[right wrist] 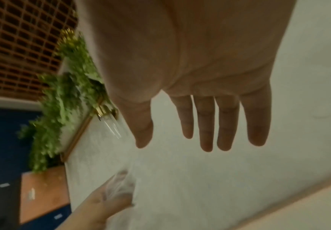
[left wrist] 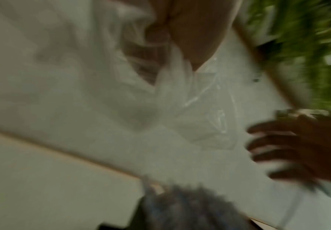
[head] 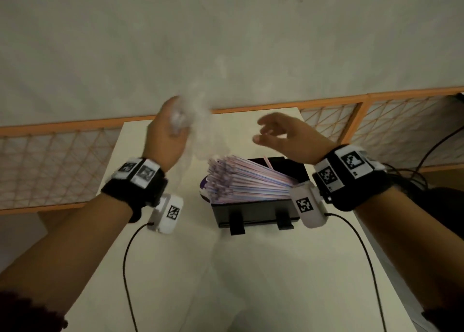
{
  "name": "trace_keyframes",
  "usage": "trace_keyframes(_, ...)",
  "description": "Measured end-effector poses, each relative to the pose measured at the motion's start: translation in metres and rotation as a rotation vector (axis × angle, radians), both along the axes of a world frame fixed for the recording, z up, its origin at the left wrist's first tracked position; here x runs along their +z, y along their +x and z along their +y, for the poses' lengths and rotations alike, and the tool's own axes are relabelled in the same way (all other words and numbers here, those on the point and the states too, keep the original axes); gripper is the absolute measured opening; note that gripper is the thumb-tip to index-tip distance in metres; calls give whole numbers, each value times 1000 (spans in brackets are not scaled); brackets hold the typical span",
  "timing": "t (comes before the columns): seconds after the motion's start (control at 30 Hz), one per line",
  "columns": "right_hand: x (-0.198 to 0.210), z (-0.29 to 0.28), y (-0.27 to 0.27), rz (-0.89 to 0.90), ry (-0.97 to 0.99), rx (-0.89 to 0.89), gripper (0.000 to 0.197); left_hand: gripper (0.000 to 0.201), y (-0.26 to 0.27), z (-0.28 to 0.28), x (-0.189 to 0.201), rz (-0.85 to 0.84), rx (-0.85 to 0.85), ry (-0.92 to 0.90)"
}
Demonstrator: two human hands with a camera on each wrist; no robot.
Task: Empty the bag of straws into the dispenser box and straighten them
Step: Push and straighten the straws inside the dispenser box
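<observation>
straws [head: 247, 181] below hands, left hand [head: 167, 133] gripping bag [head: 200, 121]

Both forearms were raised, reaching forward, bare, each wrist strapped with black band carrying tag blocks and small white camera pod. Left hand [head: 164, 133] was lifted, palm turned inward, fingers curled tight round bag [head: 198, 121] — crumpled clear plastic, blurred. Right hand [head: 283, 136] hung at same height, well apart from left, holding nothing — fingers [right wrist: 206, 124] straight, slightly spread, thumb out to side, palm facing left hand.
</observation>
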State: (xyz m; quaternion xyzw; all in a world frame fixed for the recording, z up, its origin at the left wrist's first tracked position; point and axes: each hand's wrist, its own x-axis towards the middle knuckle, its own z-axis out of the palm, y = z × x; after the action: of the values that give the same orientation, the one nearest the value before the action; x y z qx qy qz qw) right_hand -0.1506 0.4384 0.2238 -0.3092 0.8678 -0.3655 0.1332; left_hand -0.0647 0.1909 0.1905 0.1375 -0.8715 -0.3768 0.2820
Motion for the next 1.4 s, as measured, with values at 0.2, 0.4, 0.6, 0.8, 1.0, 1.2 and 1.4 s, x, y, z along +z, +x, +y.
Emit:
trace_keyframes(0.2,-80,5,-2,-54,447,16,85,98,39,-53,-112,-812,-6,14)
trace_keyframes(0.4,-118,-8,17,-112,281,-53,100,68,41,-21,-150,-778,-251,571)
trace_keyframes(0.6,-106,1,11,-73,203,-43,88,88,33,-38,-163,-819,-33,85)
trace_keyframes(0.8,-95,30,-7,-120,318,49,87,73,47,-41,-148,-704,139,72)
trace_keyframes(1.0,-98,10,-12,-211,464,114,94,55,41,15,-104,-266,-72,445)
trace_keyframes(1.2,-99,-9,-16,-199,564,116,102,64,-1,63,-100,-222,-108,787)
trace_keyframes(1.4,-94,-6,-17,-233,475,128,67,46,-7,80,-106,-94,-19,612)
